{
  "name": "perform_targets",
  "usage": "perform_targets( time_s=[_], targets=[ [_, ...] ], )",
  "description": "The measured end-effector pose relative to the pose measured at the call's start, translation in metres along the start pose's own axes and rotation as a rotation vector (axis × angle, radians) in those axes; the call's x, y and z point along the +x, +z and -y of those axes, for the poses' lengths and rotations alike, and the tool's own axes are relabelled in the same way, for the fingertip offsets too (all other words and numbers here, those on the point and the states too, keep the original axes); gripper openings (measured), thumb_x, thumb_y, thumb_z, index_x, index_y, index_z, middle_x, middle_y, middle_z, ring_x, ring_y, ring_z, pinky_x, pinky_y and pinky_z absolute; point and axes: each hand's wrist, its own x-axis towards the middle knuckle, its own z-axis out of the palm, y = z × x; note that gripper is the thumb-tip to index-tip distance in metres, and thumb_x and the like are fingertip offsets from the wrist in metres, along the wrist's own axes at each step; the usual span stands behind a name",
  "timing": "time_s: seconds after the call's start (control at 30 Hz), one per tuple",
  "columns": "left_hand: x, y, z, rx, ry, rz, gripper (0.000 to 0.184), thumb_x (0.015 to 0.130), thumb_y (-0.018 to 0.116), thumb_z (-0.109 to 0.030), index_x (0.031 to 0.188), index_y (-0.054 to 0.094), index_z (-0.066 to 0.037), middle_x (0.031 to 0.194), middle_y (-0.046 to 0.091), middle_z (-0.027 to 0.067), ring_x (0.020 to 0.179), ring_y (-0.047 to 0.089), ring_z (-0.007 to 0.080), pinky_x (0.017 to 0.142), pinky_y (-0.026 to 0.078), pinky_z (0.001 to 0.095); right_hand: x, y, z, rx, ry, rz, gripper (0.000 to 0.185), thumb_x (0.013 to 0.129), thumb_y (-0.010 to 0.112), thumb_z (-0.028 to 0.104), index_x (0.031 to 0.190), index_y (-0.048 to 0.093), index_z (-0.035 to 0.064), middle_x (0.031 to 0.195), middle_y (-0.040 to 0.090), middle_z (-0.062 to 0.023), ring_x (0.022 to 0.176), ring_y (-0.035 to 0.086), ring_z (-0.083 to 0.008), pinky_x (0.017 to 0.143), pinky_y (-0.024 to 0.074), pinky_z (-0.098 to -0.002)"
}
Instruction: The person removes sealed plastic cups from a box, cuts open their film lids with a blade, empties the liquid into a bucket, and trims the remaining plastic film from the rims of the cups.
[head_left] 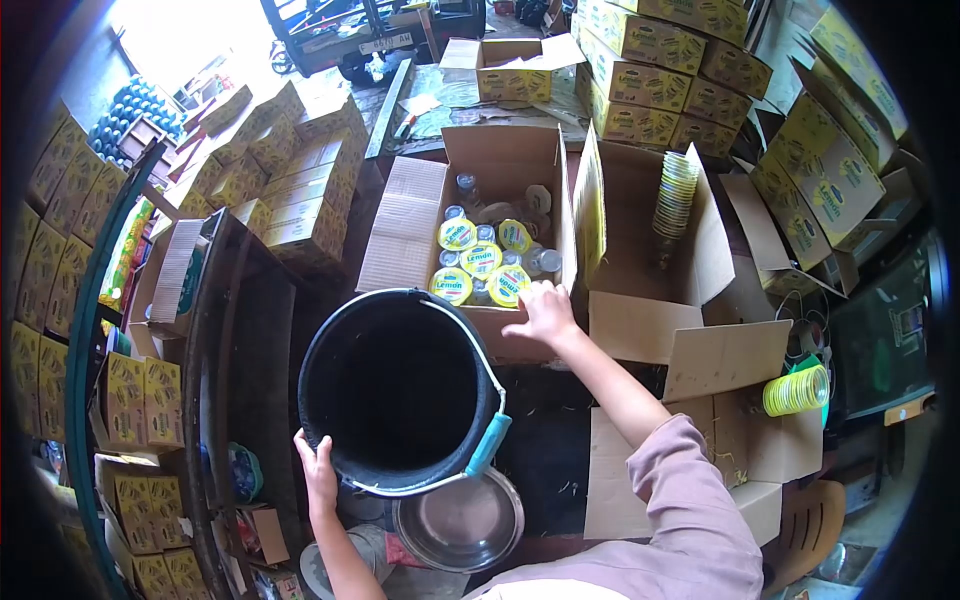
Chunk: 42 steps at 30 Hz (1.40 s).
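My left hand (318,468) grips the lower left rim of a large black bucket (395,385), whose inside looks dark and whose wire handle has a teal grip (488,445). Fingers spread, my right hand (545,315) is at the near right corner of an open cardboard box (505,145). Inside that box are clear bottles or cups (545,261) and several round yellow lids marked Lemon (480,260). Below the bucket, partly covered by it, is a shiny metal bowl (460,520).
Another open box (640,325) stands at the right, holding a tall stack of yellow-rimmed cups (675,195). More stacked cups (797,391) lie at the far right. Yellow cartons (640,90) are piled behind, and a dark shelf frame (205,400) runs along the left.
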Motion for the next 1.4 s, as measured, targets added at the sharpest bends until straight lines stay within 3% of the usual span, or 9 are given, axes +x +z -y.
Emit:
perform_targets(
  time_s=[0.1,0.23,0.3,0.4,0.57,0.93,1.17,1.3,1.4],
  targets=[
    [-0.004,0.006,-0.01,-0.115,-0.03,-0.024,0.062,0.087,0.043,-0.046,0.133,0.024,-0.009,0.127,0.038,0.0109,0.115,0.036,0.0193,0.097,0.025,0.0347,0.051,0.025,-0.01,0.086,0.128,-0.175,0.041,0.069,0.067,0.038,0.097,0.055,0.0099,0.096,0.053,-0.0123,0.089,0.055,-0.0296,0.079,0.0425,-0.0429],
    [-0.008,-0.007,0.005,-0.218,-0.061,-0.213,0.068,0.087,0.033,-0.057,0.135,0.02,-0.011,0.135,0.033,0.014,0.125,0.031,0.0251,0.097,0.027,0.0432,0.147,0.0,-0.005,-0.208,0.329,0.105,0.039,0.078,0.058,0.021,0.114,0.048,0.0127,0.116,0.043,-0.012,0.1,0.053,-0.0335,0.073,0.049,-0.0484],
    [-0.014,-0.019,0.025,-0.25,-0.014,-0.312,0.065,0.088,0.031,-0.056,0.135,0.02,-0.012,0.134,0.035,0.0127,0.124,0.032,0.0251,0.094,0.031,0.0437,0.172,0.013,-0.02,-0.233,0.325,0.253,0.059,0.08,0.055,0.018,0.133,0.032,0.0249,0.13,0.032,-0.0134,0.107,0.048,-0.0417,0.077,0.0484,-0.0526],
    [-0.034,-0.042,0.065,-0.24,-0.043,-0.453,0.061,0.09,0.029,-0.053,0.134,0.022,-0.012,0.134,0.036,0.0121,0.121,0.035,0.0244,0.09,0.035,0.0423,0.202,0.07,-0.056,-0.209,0.403,0.323,0.077,0.075,0.055,0.006,0.138,0.02,0.0349,0.143,0.013,-0.0192,0.103,0.055,-0.0339,0.076,0.0503,-0.046],
    [-0.069,-0.045,0.058,-0.307,-0.141,-0.549,0.053,0.091,0.035,-0.048,0.129,0.027,-0.011,0.131,0.038,0.0112,0.118,0.037,0.0269,0.093,0.033,0.0495,0.203,0.104,-0.076,0.0,0.333,0.079,0.084,0.06,0.077,0.012,0.13,0.035,0.0283,0.136,0.027,-0.0196,0.097,0.057,-0.0361,0.081,0.0491,-0.0409],
    [-0.098,-0.054,0.059,-0.379,-0.073,-0.646,0.051,0.09,0.038,-0.047,0.127,0.031,-0.012,0.129,0.041,0.0102,0.114,0.039,0.0253,0.09,0.035,0.049,0.192,0.032,-0.052,0.421,0.672,-0.277,0.079,0.051,0.083,0.036,0.118,0.046,0.0166,0.11,0.058,-0.0111,0.101,0.057,-0.0283,0.087,0.0461,-0.0384],
    [-0.119,-0.045,0.009,-0.09,0.287,-0.819,0.033,0.092,0.039,-0.025,0.118,0.042,-0.005,0.116,0.049,0.0078,0.101,0.045,0.0164,0.075,0.04,0.0263,0.144,-0.081,-0.019,0.53,0.07,-0.679,0.075,0.052,0.083,0.04,0.113,0.046,0.014,0.107,0.06,-0.0099,0.096,0.059,-0.0277,0.082,0.047,-0.0365],
    [-0.134,-0.004,-0.021,-0.329,0.758,-0.512,0.019,0.085,0.049,-0.015,0.099,0.043,-0.004,0.093,0.046,0.0098,0.08,0.046,0.0147,0.066,0.04,0.0251,0.003,-0.183,0.022,0.75,-0.143,-0.497,0.067,0.06,0.081,0.031,0.114,0.047,0.0124,0.098,0.062,-0.012,0.09,0.06,-0.0165,0.079,0.0473,-0.0305],
    [-0.158,0.062,-0.067,-0.246,0.844,-0.243,0.04,0.069,0.059,0.006,0.101,0.039,-0.005,0.092,0.042,0.0107,0.079,0.044,0.0165,0.069,0.041,0.028,-0.101,-0.21,0.038,0.668,-0.223,-0.468,0.069,0.056,0.083,0.018,0.114,0.047,0.009,0.112,0.054,-0.0083,0.101,0.052,-0.0137,0.085,0.0426,-0.0289]
  ],
)
